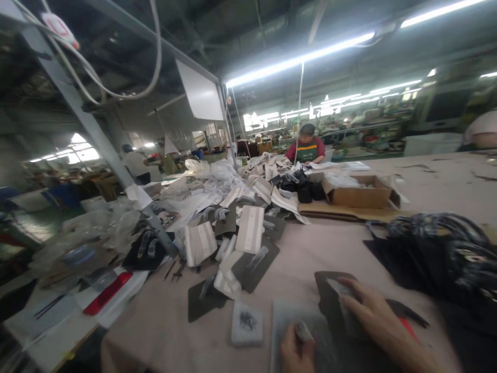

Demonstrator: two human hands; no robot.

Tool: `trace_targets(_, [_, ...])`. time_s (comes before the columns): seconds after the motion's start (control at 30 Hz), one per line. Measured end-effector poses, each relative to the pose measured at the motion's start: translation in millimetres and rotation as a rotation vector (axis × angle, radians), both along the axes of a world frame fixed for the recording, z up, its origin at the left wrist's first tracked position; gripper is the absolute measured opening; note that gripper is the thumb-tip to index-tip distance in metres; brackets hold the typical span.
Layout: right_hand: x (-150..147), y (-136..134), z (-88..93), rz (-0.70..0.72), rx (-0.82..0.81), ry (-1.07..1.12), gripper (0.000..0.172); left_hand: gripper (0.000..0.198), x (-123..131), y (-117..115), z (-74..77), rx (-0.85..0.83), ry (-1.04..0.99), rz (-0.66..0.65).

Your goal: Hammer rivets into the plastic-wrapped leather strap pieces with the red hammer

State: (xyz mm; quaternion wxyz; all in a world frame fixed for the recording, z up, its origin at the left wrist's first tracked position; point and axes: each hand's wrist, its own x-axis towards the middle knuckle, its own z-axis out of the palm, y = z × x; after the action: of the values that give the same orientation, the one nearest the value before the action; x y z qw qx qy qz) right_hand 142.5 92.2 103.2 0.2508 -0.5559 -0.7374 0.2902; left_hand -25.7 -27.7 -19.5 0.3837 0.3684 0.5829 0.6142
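My right hand [367,311] has its thumb and fingers closed on a plastic-wrapped strap piece [338,288]. Beneath it lies a dark grey panel [324,280]. Lower down, my left hand [295,352] is curled over a translucent grey sheet [280,316], its thumb bent inward; what its fingers hold, if anything, is hidden. Left of that hand sits a small pale block [236,339] with a cluster of dark little parts on top. Beside my right wrist is a dark curved tool [413,312] with a red part, half covered by the forearm.
Beige padded panels [249,230] and more dark panels [205,303] are heaped ahead. A cardboard box [361,197] stands behind; black straps and pieces [423,233] are piled at right. A metal post [155,223] rises at left. A co-worker [308,147] sits across the table.
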Motion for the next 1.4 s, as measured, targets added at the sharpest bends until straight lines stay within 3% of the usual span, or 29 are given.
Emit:
trace_targets(0.17, [18.3,-124.9,-54.9,-0.092,-0.170,0.115,0.074,0.054,-9.3,-7.5,-1.8,0.026,-0.082,0.032])
trace_targets(0.23, [13.8,-154.1,-66.5,-0.097,-0.237,0.071,0.075,0.050,-11.2,-7.2,2.9,0.022,-0.061,0.019])
trace_targets(0.33, [6.6,-173.7,-74.4,-0.097,-0.252,-0.019,0.070,0.049,-5.8,1.1,17.0,0.041,-0.067,-0.042])
trace_targets(0.47, [1.0,-178.8,-74.3,-0.116,-0.237,-0.175,0.062,0.040,16.1,20.2,34.8,0.084,-0.060,-0.237])
trace_targets(0.57, [-0.1,-177.7,-70.6,-0.089,-0.253,-0.232,0.057,0.029,32.6,32.9,34.4,0.101,-0.035,-0.346])
trace_targets(0.8, [7.0,-167.0,-67.6,-0.053,-0.277,-0.238,0.048,0.031,41.3,39.6,15.6,0.068,-0.053,-0.401])
trace_targets(1.0, [9.4,-166.8,-70.5,-0.030,-0.269,-0.234,0.050,0.027,38.6,37.9,13.6,0.078,0.009,-0.431])
trace_targets(1.1, [12.2,-167.9,-65.3,-0.035,-0.279,-0.126,0.053,0.024,39.7,37.6,14.2,0.089,0.042,-0.440])
trace_targets(1.27, [47.9,-153.2,-63.5,-0.174,-0.147,0.024,0.053,0.020,39.8,38.4,17.2,0.096,0.106,-0.430])
trace_targets(1.4, [94.1,-128.6,-73.3,-0.368,0.059,-0.351,0.038,0.014,37.7,41.2,19.0,0.103,0.175,-0.481])
